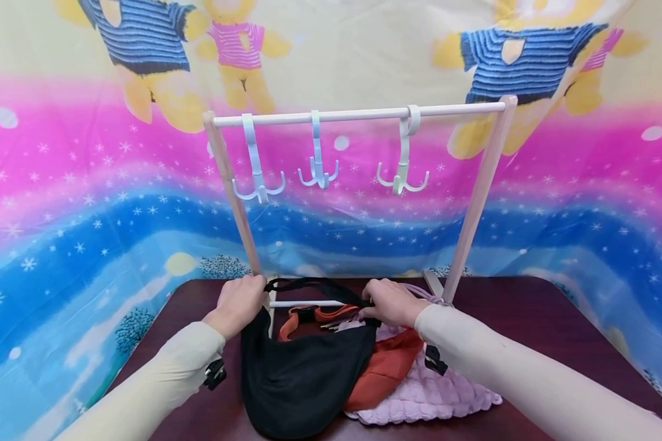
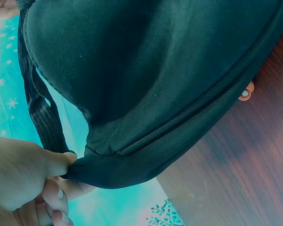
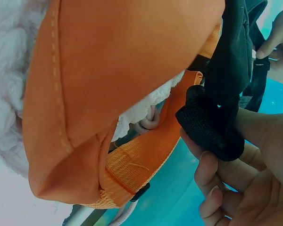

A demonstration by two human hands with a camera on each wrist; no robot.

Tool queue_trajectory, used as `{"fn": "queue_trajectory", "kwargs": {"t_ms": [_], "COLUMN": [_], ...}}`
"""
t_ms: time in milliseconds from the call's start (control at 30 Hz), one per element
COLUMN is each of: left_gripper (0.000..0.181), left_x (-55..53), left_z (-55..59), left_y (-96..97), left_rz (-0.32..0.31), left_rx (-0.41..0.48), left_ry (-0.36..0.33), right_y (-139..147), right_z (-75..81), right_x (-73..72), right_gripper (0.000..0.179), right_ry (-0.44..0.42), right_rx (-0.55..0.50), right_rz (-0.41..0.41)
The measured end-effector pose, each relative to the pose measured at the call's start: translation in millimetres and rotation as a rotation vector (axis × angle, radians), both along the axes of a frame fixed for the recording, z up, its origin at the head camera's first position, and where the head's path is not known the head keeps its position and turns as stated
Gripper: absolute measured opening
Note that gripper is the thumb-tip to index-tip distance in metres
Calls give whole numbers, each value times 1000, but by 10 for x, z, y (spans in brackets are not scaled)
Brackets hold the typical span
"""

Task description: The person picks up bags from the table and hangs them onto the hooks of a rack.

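A black crescent-shaped shoulder bag hangs between my hands, just over the table. My left hand pinches its left corner, where the strap meets the cloth; the left wrist view shows thumb and finger on that corner. With its thumb and fingers, my right hand holds the strap end at the opposite corner, a thick black fold in the right wrist view. The strap arches loosely between the hands. Partly behind the black bag lie an orange-red bag with a webbing strap and a pink puffy bag.
Behind the bags stands a wooden rack with a white top rail. From it hang two pale blue hooks and a pale green hook. The dark red table meets a printed cloth backdrop.
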State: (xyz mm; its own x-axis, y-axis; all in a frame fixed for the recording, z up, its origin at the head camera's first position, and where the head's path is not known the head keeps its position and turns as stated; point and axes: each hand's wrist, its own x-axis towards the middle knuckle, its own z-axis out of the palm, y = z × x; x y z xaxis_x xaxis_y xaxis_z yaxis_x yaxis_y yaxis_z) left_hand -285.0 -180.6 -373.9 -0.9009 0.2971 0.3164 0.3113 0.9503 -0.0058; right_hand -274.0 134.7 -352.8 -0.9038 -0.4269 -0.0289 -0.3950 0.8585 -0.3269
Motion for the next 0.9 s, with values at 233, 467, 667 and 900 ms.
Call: {"fn": "queue_trajectory", "kwargs": {"t_ms": [233,467,667,900], "left_gripper": [12,11,11,10], "left_x": [0,-13,-12,-4], "left_z": [-3,-5,-2,11], "left_y": [-5,1,9,16], "left_rz": [9,2,10,14], "left_rx": [-9,6,-4,3], "left_ry": [-1,-9,-16,-24], "right_y": [15,19,15,16], "right_z": [-14,-20,-19,-16], "right_x": [-3,-4,4,-1], "right_gripper": [14,19,16,13], "right_ry": [12,22,10,17], "right_rx": [-16,-16,-12,-18], "right_rz": [8,17,7,-6]}}
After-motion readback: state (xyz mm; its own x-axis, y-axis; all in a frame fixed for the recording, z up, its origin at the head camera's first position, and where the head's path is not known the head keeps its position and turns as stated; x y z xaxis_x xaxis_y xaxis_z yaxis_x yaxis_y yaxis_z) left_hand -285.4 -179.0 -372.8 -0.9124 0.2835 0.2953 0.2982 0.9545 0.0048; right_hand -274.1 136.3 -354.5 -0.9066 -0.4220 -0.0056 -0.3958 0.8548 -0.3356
